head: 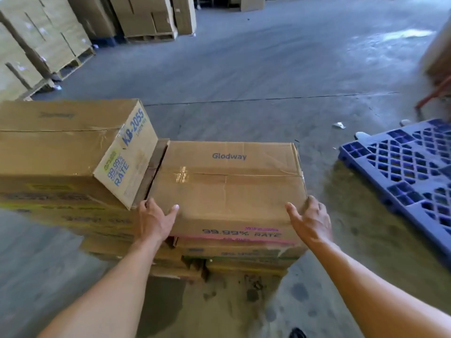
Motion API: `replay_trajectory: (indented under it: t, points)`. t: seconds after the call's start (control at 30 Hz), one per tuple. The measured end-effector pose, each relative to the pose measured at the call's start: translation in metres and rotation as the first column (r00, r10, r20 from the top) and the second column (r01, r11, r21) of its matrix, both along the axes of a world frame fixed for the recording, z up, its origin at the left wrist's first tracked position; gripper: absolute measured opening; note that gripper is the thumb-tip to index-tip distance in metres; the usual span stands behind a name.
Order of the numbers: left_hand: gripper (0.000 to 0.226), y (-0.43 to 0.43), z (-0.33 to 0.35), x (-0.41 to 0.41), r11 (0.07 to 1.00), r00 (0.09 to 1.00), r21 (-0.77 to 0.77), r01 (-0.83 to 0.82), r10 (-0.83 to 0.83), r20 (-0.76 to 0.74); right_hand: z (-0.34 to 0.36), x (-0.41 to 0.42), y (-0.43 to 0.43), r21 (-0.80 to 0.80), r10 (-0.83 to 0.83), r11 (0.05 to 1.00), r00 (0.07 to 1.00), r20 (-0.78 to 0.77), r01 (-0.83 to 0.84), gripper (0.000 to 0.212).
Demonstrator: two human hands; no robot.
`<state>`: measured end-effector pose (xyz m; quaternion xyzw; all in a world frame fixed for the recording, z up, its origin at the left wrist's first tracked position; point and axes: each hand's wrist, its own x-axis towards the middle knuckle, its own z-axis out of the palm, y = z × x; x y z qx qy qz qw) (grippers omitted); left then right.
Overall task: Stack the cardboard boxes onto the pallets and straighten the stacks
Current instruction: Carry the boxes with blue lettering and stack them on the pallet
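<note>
- A brown cardboard Glodway box (pixel 227 186) sits on top of a low stack of printed boxes (pixel 244 252), right in front of the person. I cannot see if a pallet is under the stack.
- The left hand (pixel 156 219) holds the near left corner of the box. Its thumb lies on the lid and its fingers bend round the left side.
- The right hand (pixel 311 219) holds the near right corner the same way, thumb on the lid and fingers round the right side.
- The box is between the two hands, and both look about as near to it.
- The long way of the box goes from left to right, and so does the shiny tape line on the lid. The word on the lid reads the right way up for the person.
- Just beside it on the left is a taller brown box with blue KB-2055 letters (pixel 61 147). That one is turned a bit, and a thin dark gap shows between the two.
- I think the next move is a push or small turn to line the box up with the stack.
- A blue plastic pallet (pixel 412 176) lies on the grey floor (pixel 244 69), well apart on the right.
</note>
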<state>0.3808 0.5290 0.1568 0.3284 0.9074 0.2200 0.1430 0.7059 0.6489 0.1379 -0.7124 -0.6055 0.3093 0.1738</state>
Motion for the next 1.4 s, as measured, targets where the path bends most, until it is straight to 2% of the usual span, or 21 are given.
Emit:
replay_trajectory:
  t: [0.07, 0.17, 0.37, 0.47, 0.57, 0.67, 0.77, 0.83, 0.93, 1.0, 1.07, 1.17, 1.3, 1.4]
  points:
    - [0.086, 0.001, -0.009, -0.007, 1.000, 1.000, 0.014, -0.004, 0.004, -0.017, -0.009, -0.003, -0.009, -0.025, -0.064, 0.998, 0.998, -0.029, 0.063, 0.073]
    - [0.088, 0.001, -0.023, -0.018, 0.993, 0.999, 0.109, -0.042, 0.046, -0.029, -0.013, -0.008, -0.013, -0.083, -0.185, 0.982, 0.967, -0.178, 0.172, 0.073]
    - [0.079, 0.008, -0.039, -0.026, 0.961, 0.993, 0.249, -0.117, 0.116, 0.019, -0.032, -0.006, -0.014, -0.154, -0.324, 0.946, 0.816, -0.479, 0.285, 0.069]
    - [0.081, 0.005, -0.042, -0.025, 0.930, 0.975, 0.296, -0.218, 0.193, 0.112, -0.037, -0.006, -0.014, -0.161, -0.382, 0.921, 0.739, -0.555, 0.356, 0.082]
    - [0.088, -0.011, -0.052, -0.026, 0.903, 0.945, 0.315, -0.291, 0.219, 0.245, -0.039, 0.001, -0.013, -0.164, -0.389, 0.919, 0.753, -0.530, 0.359, 0.087]
    - [0.078, -0.019, -0.059, -0.027, 0.885, 0.902, 0.323, -0.336, 0.203, 0.381, -0.037, 0.009, -0.007, -0.153, -0.357, 0.933, 0.777, -0.519, 0.326, 0.063]
    - [0.085, -0.016, -0.057, -0.028, 0.897, 0.846, 0.291, -0.333, 0.148, 0.512, -0.035, 0.011, 0.000, -0.131, -0.279, 0.960, 0.803, -0.526, 0.248, 0.059]
    - [0.091, -0.014, -0.056, -0.030, 0.905, 0.823, 0.310, -0.291, 0.072, 0.563, -0.033, 0.012, 0.006, -0.129, -0.237, 0.971, 0.786, -0.570, 0.199, 0.058]
    - [0.100, -0.017, -0.048, -0.024, 0.915, 0.821, 0.337, -0.221, -0.012, 0.571, -0.028, 0.023, 0.019, -0.144, -0.195, 0.980, 0.770, -0.607, 0.135, 0.074]
    - [0.107, -0.018, -0.040, -0.009, 0.904, 0.824, 0.359, -0.233, -0.013, 0.567, -0.020, 0.033, 0.037, -0.146, -0.174, 0.983, 0.781, -0.599, 0.108, 0.088]
    - [0.107, -0.018, -0.036, 0.008, 0.892, 0.829, 0.382, -0.242, -0.015, 0.560, -0.014, 0.047, 0.058, -0.131, -0.129, 0.989, 0.803, -0.582, 0.064, 0.091]
    - [0.112, -0.016, -0.029, 0.047, 0.849, 0.816, 0.418, -0.323, 0.027, 0.577, -0.003, 0.067, 0.087, -0.103, -0.037, 0.994, 0.814, -0.580, -0.028, 0.093]
    - [0.130, -0.023, -0.017, 0.115, 0.758, 0.801, 0.459, -0.463, 0.135, 0.584, 0.016, 0.098, 0.126, -0.059, 0.118, 0.981, 0.802, -0.585, -0.187, 0.100]
    - [0.125, -0.034, -0.011, 0.170, 0.687, 0.784, 0.491, -0.535, 0.188, 0.591, 0.028, 0.125, 0.142, -0.038, 0.196, 0.963, 0.787, -0.584, -0.268, 0.099]
